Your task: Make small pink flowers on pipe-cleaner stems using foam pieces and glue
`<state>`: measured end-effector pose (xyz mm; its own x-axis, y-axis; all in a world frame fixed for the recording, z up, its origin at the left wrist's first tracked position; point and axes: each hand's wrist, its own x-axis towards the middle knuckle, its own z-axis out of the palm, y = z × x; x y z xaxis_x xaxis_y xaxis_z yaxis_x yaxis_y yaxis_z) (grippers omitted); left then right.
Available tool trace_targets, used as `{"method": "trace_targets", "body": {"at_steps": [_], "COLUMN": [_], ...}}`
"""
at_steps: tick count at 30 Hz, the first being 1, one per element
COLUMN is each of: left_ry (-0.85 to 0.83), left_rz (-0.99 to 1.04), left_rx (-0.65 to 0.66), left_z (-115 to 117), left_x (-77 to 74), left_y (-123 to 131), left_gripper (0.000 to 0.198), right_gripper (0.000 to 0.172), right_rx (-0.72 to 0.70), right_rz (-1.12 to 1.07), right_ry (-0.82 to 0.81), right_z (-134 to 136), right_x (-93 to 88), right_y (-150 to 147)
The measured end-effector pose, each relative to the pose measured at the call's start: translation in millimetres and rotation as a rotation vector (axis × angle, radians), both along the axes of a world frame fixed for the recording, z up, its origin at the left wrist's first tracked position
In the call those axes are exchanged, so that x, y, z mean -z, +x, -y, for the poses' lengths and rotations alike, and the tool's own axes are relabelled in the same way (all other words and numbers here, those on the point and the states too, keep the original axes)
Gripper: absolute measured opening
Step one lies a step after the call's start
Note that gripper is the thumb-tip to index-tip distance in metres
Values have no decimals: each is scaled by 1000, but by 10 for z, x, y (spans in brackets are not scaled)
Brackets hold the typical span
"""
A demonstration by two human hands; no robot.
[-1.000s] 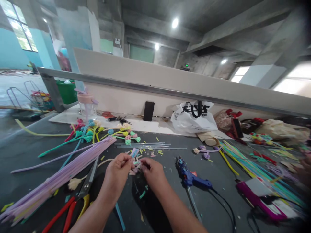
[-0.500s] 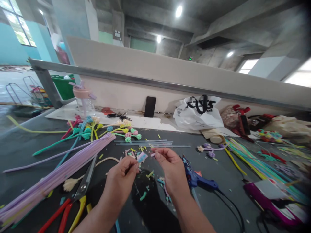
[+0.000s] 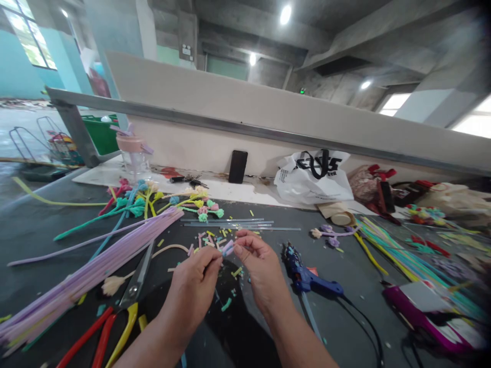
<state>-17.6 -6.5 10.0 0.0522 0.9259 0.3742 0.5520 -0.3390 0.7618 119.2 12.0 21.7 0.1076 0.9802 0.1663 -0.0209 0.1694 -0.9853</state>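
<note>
Over the middle of the dark table, my left hand point(image 3: 196, 281) is closed, thumb and forefinger pinching a small lilac-and-blue piece of chenille stem point(image 3: 227, 249). My right hand point(image 3: 261, 263) is closed from the other side, its fingertips on a short lilac bit at that piece; where one ends and the other begins is hard to see. Short cut chenille bits point(image 3: 209, 237) lie scattered under and beyond both hands. A blue hot glue gun point(image 3: 312, 281) rests to the right of my right hand. Left of my left hand lie scissors point(image 3: 132, 291) with red and yellow handles.
A bundle of lilac chenille stems point(image 3: 103, 276) covers the left side, with knotted coloured flowers point(image 3: 136, 207) behind it. Clear glue sticks point(image 3: 241, 225) lie ahead. Farther back are a phone point(image 3: 238, 166), a white bag point(image 3: 312, 179) and a cup point(image 3: 134, 156). More stems point(image 3: 406, 255) lie right.
My right hand has moved left, bringing its small lilac bit up against the lilac-and-blue piece in my left hand. A gap showed between them before.
</note>
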Motion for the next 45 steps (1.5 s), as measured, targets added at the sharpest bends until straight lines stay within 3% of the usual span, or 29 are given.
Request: {"method": "trace_targets", "body": {"at_steps": [27, 33, 38, 45], "left_ry": [7, -5, 0, 12], "left_rz": [-69, -77, -68, -93], "left_rx": [45, 23, 2, 37], "left_z": [13, -11, -12, 7], "left_x": [-4, -6, 3, 4], "left_y": [2, -10, -22, -13], "left_gripper": [20, 18, 18, 19], "right_gripper": [5, 14, 22, 23], "right_rx": [60, 79, 107, 10], "right_rz": [29, 120, -6, -168], "right_ry": [81, 159, 96, 23], "right_z": [-34, -21, 7, -5], "right_x": [199, 169, 161, 221], "right_y": [-47, -36, -31, -33]}}
